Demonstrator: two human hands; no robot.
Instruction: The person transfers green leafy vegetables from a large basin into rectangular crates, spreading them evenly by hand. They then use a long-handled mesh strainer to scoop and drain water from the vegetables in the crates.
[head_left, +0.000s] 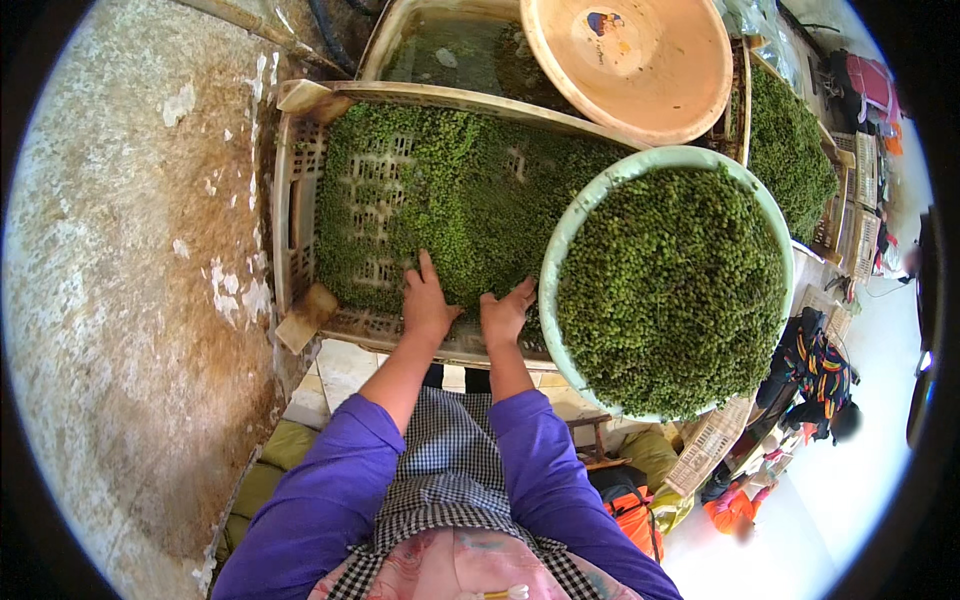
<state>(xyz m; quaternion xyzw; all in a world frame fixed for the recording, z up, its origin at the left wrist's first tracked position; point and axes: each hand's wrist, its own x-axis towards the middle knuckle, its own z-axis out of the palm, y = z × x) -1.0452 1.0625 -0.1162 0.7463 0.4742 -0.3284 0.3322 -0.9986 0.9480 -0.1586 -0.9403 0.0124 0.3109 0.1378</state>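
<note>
A shallow plastic crate (300, 187) with slatted walls lies before me. Loose green berries (450, 195), like green peppercorns on short stems, cover its floor unevenly, and the slots show through on the left. My left hand (429, 304) reaches into the berries at the near side, index finger stretched forward and thumb apart. Beside it my right hand (506, 311) rests in the berries too, thumb away from the fingers; some fingertips are hidden. Neither hand visibly holds anything. Just right of the right hand, a pale green basin (553, 300) heaped with berries overlaps the crate's right end.
Behind the crate, an orange basin (652, 67) leans over a tub of dark water (450, 52). Another crate (846, 169) at the right is piled with berries. A stained wall (150, 225) borders the left. Several people and stacked crates (866, 172) appear far right.
</note>
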